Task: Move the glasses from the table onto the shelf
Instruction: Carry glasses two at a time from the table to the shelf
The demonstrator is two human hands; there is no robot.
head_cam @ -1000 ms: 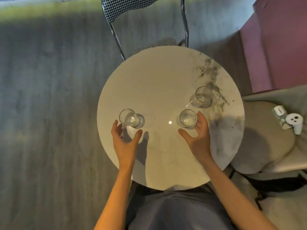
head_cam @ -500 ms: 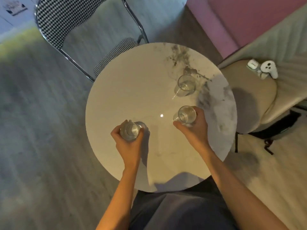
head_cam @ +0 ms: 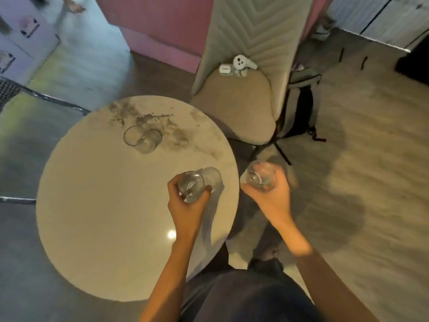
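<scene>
Table [head_cam: 97, 205]: round, pale top; one glass left behind [head_cam: 142, 139] stands near its far edge, out of both hands' reach for this trip.
Left hand [head_cam: 185, 205]: closed round a glass [head_cam: 191, 185] above the table's right side, held upright.
Right hand [head_cam: 271, 196]: wrapped on a second glass [head_cam: 258, 175], already past the table edge, over the floor.
Shelf: not in view.

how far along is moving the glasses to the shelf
Nothing is shelved yet; no shelf is in view. In hand: the left hand holds one glass above the table, the right hand another past its edge. Left: a third glass on the table.
</scene>
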